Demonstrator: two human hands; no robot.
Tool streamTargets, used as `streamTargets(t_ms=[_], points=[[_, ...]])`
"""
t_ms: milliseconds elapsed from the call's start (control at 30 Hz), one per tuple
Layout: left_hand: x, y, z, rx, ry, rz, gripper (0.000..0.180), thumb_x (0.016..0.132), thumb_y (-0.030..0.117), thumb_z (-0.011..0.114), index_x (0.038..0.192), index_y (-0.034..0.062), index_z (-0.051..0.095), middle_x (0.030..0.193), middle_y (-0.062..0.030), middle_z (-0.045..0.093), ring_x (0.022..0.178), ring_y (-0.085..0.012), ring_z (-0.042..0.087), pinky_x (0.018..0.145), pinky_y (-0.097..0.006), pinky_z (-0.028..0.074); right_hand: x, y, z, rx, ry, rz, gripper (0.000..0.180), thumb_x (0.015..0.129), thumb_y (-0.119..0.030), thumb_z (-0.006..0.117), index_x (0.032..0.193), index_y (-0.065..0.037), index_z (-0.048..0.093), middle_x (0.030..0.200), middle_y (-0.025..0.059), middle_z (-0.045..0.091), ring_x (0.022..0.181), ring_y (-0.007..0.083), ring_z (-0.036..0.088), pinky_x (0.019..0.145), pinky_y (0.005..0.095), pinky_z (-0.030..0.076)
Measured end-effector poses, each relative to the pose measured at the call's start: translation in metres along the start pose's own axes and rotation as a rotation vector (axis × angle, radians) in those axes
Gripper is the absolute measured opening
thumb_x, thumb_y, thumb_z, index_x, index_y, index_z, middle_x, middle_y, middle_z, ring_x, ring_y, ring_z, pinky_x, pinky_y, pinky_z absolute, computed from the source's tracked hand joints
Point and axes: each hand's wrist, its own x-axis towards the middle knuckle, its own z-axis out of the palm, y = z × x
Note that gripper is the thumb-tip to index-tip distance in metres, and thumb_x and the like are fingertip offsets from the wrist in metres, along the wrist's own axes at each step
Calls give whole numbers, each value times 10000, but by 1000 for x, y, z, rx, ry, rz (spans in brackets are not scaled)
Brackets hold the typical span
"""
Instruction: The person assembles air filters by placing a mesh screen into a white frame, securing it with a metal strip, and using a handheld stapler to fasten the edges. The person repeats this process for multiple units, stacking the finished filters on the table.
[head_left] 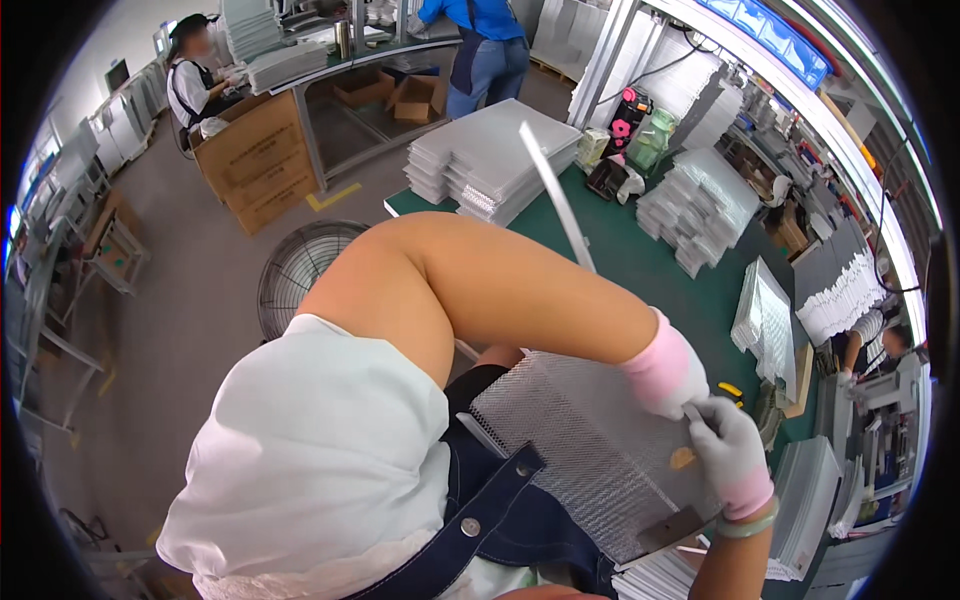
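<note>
Floor fan: right part hidden behind the left arm, elbow raised, forearm slanting down rightward. Stacked panels occupy the bench's far-left corner. White strip passes behind the forearm, lower end lost. Mesh panel lies by the bench's near edge; I cannot see its support. Left hand: gloved, fingers largely masked. Right hand: gloved, fingers curled against the left; I cannot tell whether either pinches anything.
</note>
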Motion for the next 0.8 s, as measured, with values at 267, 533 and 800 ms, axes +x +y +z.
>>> streamTargets(t_ms=[267,533,800], points=[[-23,1,-9,-65,8,-13,336,973,336,541,1097,35,625,921,-170,682,920,-353,662,818,-452,509,-2,4,27,-665,240,-357,263,947,-273,602,826,-40,595,677,156,602,652,371,612,582,441,465],[-26,-4,20,224,266,-26,317,940,366,569,918,57,636,756,-131,680,718,-368,675,694,-470,541,3,13,31,-604,186,-298,272,948,-286,607,816,-48,611,701,157,618,648,367,619,583,443,472],[-15,-9,-12,-240,-89,-119,339,993,325,526,1063,13,637,987,-191,674,965,-352,649,848,-417,495,34,6,-2,36,-254,75,249,929,-213,637,973,29,674,799,94,667,758,159,629,698,314,493]])
